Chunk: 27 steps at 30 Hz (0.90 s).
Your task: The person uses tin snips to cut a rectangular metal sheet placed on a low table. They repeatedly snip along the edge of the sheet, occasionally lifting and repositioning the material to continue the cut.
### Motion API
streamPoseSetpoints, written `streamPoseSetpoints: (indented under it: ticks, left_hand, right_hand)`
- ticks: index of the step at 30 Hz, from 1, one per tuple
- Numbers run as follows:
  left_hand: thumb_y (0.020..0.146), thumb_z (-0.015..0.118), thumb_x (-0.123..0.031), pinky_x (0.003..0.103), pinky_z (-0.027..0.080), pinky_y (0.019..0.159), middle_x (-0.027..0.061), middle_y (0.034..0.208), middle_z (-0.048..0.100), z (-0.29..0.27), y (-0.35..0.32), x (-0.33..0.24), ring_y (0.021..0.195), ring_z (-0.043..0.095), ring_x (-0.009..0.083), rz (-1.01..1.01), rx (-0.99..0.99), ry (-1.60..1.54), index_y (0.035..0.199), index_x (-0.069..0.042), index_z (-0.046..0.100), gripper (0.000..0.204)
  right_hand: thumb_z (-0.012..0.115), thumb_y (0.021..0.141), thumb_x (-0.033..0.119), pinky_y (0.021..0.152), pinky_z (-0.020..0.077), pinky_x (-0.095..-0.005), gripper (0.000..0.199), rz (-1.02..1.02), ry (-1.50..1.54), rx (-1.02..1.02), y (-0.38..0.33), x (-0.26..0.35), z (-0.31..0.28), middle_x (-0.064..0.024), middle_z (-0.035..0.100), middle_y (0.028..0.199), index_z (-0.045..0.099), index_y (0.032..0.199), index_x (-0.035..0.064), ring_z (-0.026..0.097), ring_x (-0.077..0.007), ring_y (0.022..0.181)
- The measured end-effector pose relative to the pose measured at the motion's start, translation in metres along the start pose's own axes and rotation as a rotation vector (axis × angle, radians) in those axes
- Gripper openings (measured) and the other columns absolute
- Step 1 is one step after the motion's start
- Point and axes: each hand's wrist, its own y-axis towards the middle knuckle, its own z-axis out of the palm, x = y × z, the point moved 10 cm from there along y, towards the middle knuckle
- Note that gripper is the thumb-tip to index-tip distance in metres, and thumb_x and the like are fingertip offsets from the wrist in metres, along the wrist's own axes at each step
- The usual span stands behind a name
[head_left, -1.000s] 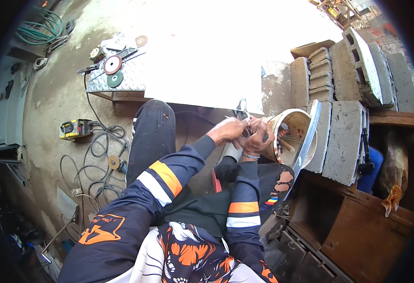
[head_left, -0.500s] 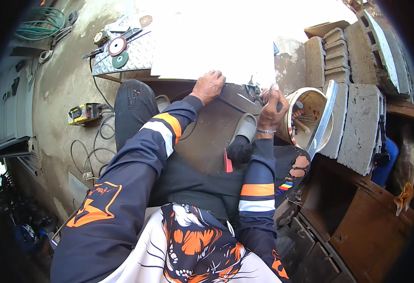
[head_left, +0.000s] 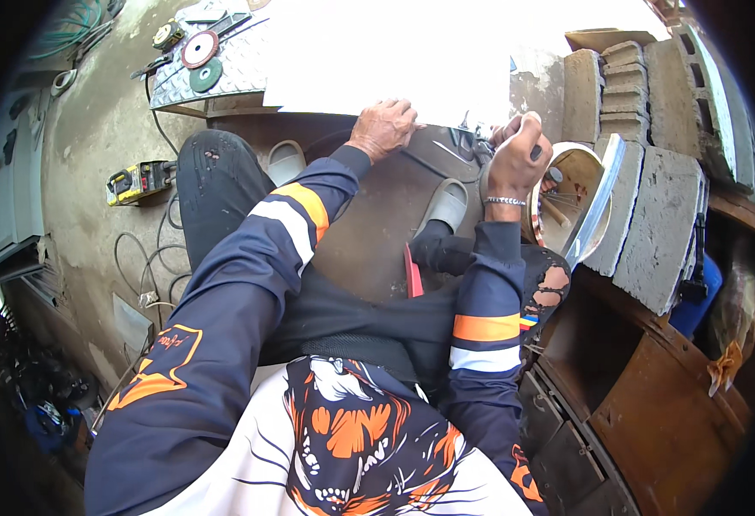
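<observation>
A large white sheet point(head_left: 377, 64), washed out by glare, spreads in front of me over a tread-plate bench top. My left hand point(head_left: 384, 129) is closed at its near edge, the fingers curled at the rim. Near the sheet's right corner, my right hand point(head_left: 518, 159) is closed around a dark-handled cutting tool point(head_left: 470, 135), seemingly snips. Its metal end meets the sheet's edge; most of the handle is hidden by my fingers.
On the tread-plate bench point(head_left: 167, 90) lie a red-brown disc point(head_left: 199, 49), a green disc point(head_left: 205, 76) and a tape measure point(head_left: 168, 35). A bucket point(head_left: 597, 159) of tools and concrete blocks point(head_left: 657, 228) stand at right. A yellow-black device point(head_left: 139, 182) with cables sits on the left floor.
My right hand has moved up and right, its wrist turning. My left hand stays at the sheet's edge. The surroundings have shifted slightly in view.
</observation>
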Motion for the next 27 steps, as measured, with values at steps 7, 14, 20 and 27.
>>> streamPoseSetpoints:
  ticks: [7,14,20,27]
  left_hand:
    - [0.092,0.064,-0.035,0.035,0.054,0.067,0.0039,0.082,0.061,-0.003,0.005,0.003,0.079,0.064,0.0221,0.021,-0.006,0.000,0.080,-0.011,0.063,0.027]
    - [0.093,0.063,-0.037,0.035,0.055,0.065,0.0043,0.082,0.062,0.003,0.013,0.003,0.080,0.065,0.0215,-0.020,0.079,-0.010,0.080,-0.011,0.063,0.029]
    - [0.093,0.064,-0.035,0.037,0.057,0.069,0.0079,0.089,0.062,0.013,0.008,-0.001,0.085,0.066,0.0253,0.013,0.171,0.001,0.084,-0.008,0.063,0.029]
    - [0.091,0.066,-0.036,0.041,0.054,0.078,0.0139,0.103,0.062,-0.015,0.000,-0.025,0.096,0.064,0.0315,-0.141,0.041,0.132,0.108,-0.004,0.063,0.036]
  right_hand:
    - [0.040,0.090,0.028,0.064,0.0429,-0.0497,0.048,0.059,-0.188,-0.038,0.046,0.021,0.019,-0.0263,0.057,0.059,0.052,0.064,-0.0101,0.056,-0.0362,0.056]
    - [0.042,0.088,0.033,0.077,0.0488,-0.0523,0.053,0.110,-0.334,-0.084,0.079,0.023,0.023,-0.0362,0.062,0.073,0.059,0.074,-0.0146,0.065,-0.0472,0.071]
    - [0.039,0.090,0.028,0.058,0.0434,-0.0459,0.049,0.005,-0.154,-0.074,0.034,0.012,0.007,-0.0227,0.055,0.054,0.051,0.060,-0.0093,0.058,-0.0331,0.053]
    - [0.052,0.094,0.025,0.063,0.0449,-0.0378,0.039,-0.120,-0.004,0.072,-0.032,-0.003,-0.016,-0.0140,0.063,0.065,0.059,0.069,-0.0035,0.060,-0.0251,0.064]
